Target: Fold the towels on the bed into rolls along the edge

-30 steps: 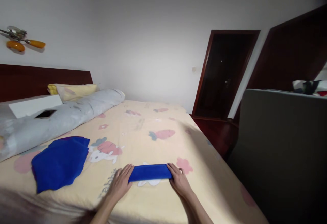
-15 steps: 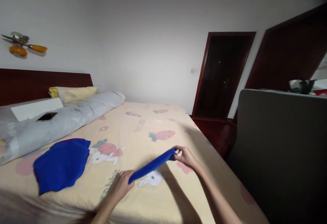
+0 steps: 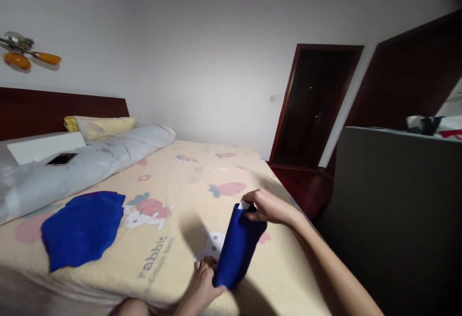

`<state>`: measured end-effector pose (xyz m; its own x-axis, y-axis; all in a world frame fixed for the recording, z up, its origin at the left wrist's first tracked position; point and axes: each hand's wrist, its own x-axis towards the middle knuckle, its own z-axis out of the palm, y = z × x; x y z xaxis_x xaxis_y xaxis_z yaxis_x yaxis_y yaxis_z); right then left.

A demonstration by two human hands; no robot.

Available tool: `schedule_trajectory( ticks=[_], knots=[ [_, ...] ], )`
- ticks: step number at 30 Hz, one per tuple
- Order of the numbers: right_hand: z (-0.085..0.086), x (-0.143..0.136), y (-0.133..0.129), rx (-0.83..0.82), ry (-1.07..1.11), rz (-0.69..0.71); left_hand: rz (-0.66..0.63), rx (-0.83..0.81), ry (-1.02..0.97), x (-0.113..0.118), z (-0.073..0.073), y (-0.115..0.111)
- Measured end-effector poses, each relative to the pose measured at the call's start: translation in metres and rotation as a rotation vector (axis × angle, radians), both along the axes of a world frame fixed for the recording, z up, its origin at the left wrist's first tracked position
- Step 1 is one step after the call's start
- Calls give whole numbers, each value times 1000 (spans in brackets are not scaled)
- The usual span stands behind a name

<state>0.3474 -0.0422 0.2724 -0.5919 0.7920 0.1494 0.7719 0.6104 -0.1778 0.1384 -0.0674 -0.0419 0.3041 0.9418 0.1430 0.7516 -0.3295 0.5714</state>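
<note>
A folded piece of blue fabric [image 3: 238,248] stands tilted above the bed, held between both hands. My right hand [image 3: 265,207] is closed on its top end, where a small white tag or piece [image 3: 244,205] shows by the fingers. My left hand [image 3: 206,280] grips the bottom left corner, thumb in front and the other fingers partly hidden behind. What kind of fabric item it is, I cannot tell. A second blue fabric piece [image 3: 84,229] lies spread flat on the bed to the left, apart from both hands.
The bed has a cream sheet [image 3: 187,186] with rabbit and carrot prints. A long grey roll [image 3: 119,150] lies along the headboard side, with a phone [image 3: 61,159] on it and a white box [image 3: 46,146] behind. A dark grey panel [image 3: 393,210] rises at the right.
The blue fabric has turned from a narrow, nearly edge-on strip to a steep, broad-side view. My left hand has moved down and right; my right hand has risen slightly.
</note>
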Motion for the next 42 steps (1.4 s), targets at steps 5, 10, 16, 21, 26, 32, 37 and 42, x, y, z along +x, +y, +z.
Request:
schedule_trajectory(
  ticks=[5,10,16,21,26,32,37,42],
  knots=[
    [29,17,2,17,-19,-35,-19,62,-15,0,0,-2],
    [40,42,5,56,-34,-90,-34,123,-31,0,6,-7],
    [20,85,23,3,-99,-193,-60,153,-50,0,9,-10],
    [16,130,55,-30,-42,-220,-57,162,-50,0,11,-11],
    [27,177,94,177,-30,-315,-57,160,-65,0,13,-11],
    [11,216,96,473,-86,-435,-52,170,-68,0,14,-12],
    [-61,240,54,534,-120,-468,-54,158,-50,0,16,-13],
    [-158,263,3,441,-20,-513,-64,145,-47,0,18,-13]
  ],
)
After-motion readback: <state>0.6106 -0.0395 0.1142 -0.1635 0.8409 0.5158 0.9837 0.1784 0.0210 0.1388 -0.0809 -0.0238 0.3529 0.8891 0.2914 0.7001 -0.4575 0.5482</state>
